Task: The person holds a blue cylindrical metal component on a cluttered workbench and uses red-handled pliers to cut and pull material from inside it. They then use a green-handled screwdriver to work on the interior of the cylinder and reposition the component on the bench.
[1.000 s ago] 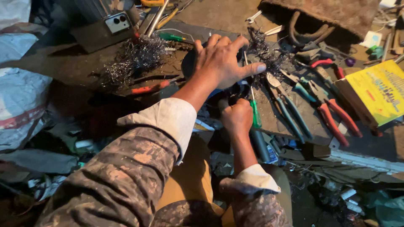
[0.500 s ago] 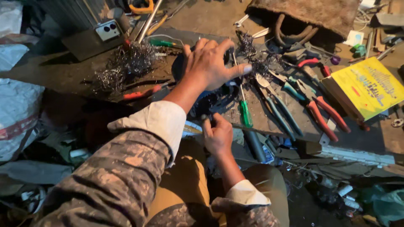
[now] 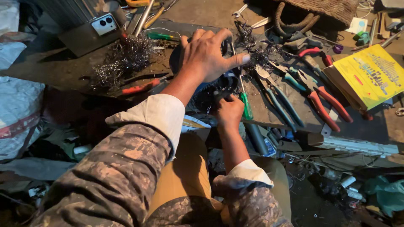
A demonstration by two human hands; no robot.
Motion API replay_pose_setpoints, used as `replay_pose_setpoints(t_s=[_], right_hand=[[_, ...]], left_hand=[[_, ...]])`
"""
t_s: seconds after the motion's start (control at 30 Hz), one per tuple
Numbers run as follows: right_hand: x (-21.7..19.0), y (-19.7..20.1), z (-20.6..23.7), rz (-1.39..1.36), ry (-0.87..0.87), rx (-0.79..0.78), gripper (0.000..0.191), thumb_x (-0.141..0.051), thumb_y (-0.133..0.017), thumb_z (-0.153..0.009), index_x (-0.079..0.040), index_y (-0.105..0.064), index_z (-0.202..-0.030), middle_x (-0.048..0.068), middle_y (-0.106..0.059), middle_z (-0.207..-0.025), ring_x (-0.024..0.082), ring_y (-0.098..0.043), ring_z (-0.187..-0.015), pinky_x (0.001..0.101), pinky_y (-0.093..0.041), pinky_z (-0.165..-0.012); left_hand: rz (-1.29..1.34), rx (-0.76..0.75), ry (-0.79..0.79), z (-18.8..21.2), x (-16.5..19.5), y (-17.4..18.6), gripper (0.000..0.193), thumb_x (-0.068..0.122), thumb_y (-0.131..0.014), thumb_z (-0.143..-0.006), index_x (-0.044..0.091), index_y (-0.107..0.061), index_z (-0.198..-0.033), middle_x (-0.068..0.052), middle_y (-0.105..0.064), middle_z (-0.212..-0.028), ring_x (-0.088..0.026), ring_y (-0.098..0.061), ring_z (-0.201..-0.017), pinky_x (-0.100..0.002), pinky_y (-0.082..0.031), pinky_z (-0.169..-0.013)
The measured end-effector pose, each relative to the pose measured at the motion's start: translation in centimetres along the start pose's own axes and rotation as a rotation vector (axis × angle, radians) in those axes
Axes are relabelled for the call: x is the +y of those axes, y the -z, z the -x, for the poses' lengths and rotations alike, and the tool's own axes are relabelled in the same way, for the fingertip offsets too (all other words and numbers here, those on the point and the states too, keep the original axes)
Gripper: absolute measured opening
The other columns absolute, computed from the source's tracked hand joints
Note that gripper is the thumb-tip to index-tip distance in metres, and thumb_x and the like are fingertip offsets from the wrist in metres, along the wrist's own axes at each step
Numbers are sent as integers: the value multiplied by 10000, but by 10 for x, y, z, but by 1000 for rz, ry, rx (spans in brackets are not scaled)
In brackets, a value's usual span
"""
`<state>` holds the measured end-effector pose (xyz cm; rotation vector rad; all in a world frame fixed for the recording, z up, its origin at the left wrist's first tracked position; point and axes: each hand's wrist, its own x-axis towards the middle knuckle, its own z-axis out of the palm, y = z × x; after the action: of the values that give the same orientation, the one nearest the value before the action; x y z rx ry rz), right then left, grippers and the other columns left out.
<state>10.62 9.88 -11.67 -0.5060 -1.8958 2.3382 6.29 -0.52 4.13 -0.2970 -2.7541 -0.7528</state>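
Note:
My left hand (image 3: 208,54) lies spread over a dark round part (image 3: 210,90) on a low work board (image 3: 273,113), pressing down on it with fingers apart. Just below, my right hand (image 3: 229,111) is closed around a small dark tool at the part's near edge. Which tool it is stays hidden by the fingers. A green-handled screwdriver (image 3: 245,103) lies beside the right hand, touching the board.
Pliers with red handles (image 3: 324,105) and blue handles (image 3: 280,101) lie to the right. A yellow box (image 3: 370,75) sits far right, tangled wire (image 3: 126,59) at left, a phone (image 3: 104,24) behind it, and a woven bag (image 3: 324,8) at the top.
My right hand has moved up from beside the screwdriver to the near edge of the dark part. The left hand stays pressed on the part.

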Motion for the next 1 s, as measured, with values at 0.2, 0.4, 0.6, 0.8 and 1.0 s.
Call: replay_pose_setpoints(t_s=[0.2,0.4,0.6,0.8,1.0], right_hand=[[10,1,2,-197,-25,-18,81,-80,-765,-877,-27,-733,-825,-13,-620,-660,85,-511,-509,255,-394,-449],[15,11,6,-214,-24,-197,144,-53,-737,-885,-60,-744,-1028,-20,-652,-745,62,-530,-551,221,-389,-470],[14,18,5,-257,-4,-336,196,-42,-710,-919,-65,-712,-1113,-48,-619,-774,32,-486,-571,198,-368,-489],[38,30,25,-106,141,-419,164,-64,-680,-934,-55,-715,-1093,-63,-582,-794,37,-443,-654,206,-347,-565],[28,30,51,388,704,-296,191,-94,-753,-842,-19,-677,-1001,21,-462,-774,134,-443,-714,285,-386,-625]], left_hand=[[3,-7,-4,-1,-1,-3,903,905,-586,-714,221,-627,-1302,-147,-644,-1263,-369,-456,-1327,-739,-174,-1089],[-9,15,-12,-1,-2,-4,895,901,-589,-735,220,-625,-1315,-137,-646,-1269,-355,-460,-1330,-739,-172,-1091],[-14,-6,3,-2,-2,-5,894,902,-583,-716,234,-625,-1308,-124,-652,-1264,-347,-461,-1329,-718,-184,-1098],[-19,13,-12,-2,-4,-8,900,912,-585,-726,227,-625,-1309,-137,-646,-1267,-361,-453,-1326,-717,-190,-1076],[-26,-9,9,-2,-6,-10,917,907,-579,-704,232,-618,-1322,-116,-652,-1259,-331,-460,-1328,-711,-195,-1098]])
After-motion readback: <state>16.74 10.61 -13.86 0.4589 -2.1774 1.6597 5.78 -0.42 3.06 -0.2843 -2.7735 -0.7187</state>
